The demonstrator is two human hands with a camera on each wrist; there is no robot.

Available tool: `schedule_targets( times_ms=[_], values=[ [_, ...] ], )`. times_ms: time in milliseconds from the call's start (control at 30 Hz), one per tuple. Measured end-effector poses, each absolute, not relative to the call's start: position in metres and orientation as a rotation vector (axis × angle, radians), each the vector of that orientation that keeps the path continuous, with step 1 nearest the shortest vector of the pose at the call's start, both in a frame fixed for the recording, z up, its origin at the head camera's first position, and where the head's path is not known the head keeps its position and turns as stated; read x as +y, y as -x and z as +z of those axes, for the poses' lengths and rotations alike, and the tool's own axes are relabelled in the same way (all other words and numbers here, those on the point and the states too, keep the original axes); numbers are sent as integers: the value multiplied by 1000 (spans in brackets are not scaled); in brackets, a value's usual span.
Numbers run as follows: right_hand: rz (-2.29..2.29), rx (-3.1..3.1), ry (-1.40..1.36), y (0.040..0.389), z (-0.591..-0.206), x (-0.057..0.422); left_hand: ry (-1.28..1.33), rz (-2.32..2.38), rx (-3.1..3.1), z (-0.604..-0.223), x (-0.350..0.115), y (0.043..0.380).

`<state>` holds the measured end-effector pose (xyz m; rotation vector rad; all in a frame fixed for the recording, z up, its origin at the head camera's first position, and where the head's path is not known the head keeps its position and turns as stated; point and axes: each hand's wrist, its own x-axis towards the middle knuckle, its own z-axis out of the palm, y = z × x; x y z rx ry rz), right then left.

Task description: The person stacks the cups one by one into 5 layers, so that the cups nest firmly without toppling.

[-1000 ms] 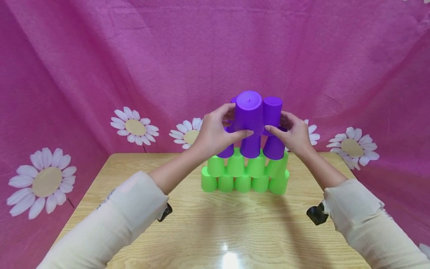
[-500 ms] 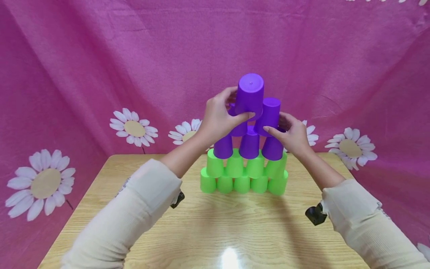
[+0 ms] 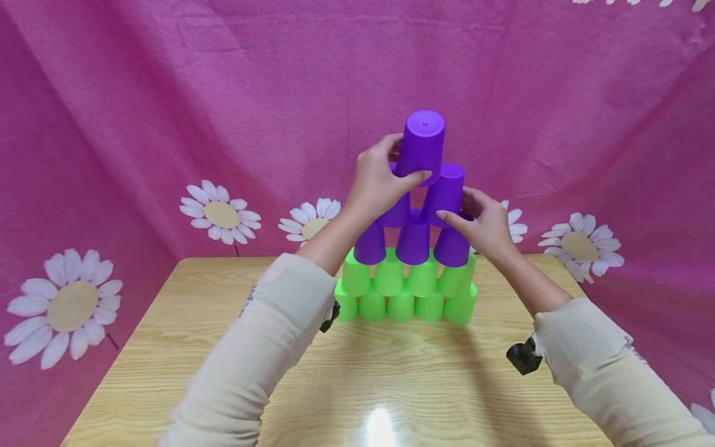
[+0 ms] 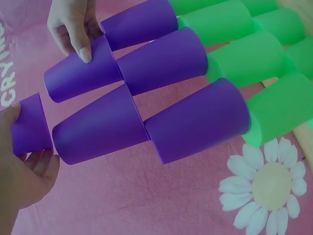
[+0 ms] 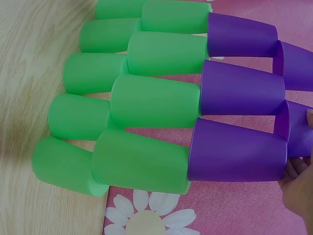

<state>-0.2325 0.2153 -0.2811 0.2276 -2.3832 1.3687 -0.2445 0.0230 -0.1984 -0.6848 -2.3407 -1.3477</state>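
In the head view my left hand [image 3: 375, 183] grips an upside-down purple cup [image 3: 422, 148] above a stepped stack of cups. The left wrist view shows its lower edge close over the base of the upper row's left purple cup [image 4: 100, 125]. My right hand [image 3: 490, 225] holds that row's right purple cup [image 3: 445, 195], thumb in front and fingers behind. These two stand on a row of three purple cups [image 3: 413, 242]. Beneath lie two rows of bright green cups [image 3: 389, 273], all upside down, the lowest on the table.
The stack stands toward the far side of a wooden table [image 3: 391, 372]. A pink cloth [image 3: 268, 93] with daisy prints hangs behind and at the sides. Both forearms, in light sleeves with a small black device [image 3: 524, 357] at the wrist, reach in from the front.
My left hand has raised its purple cup from in front of the stack to above the upper purple row, shifting slightly right. The right hand has stayed at its cup, which now leans less.
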Motion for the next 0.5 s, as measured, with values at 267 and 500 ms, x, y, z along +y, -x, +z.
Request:
schedule_targets(
  times_ms=[267, 500],
  values=[
    [1360, -2384, -223, 233, -282, 216, 650, -1360, -2366, -200, 30, 252],
    [1339, -2385, -226, 232, -282, 215, 607, -1360, -2354, -200, 34, 253]
  ],
)
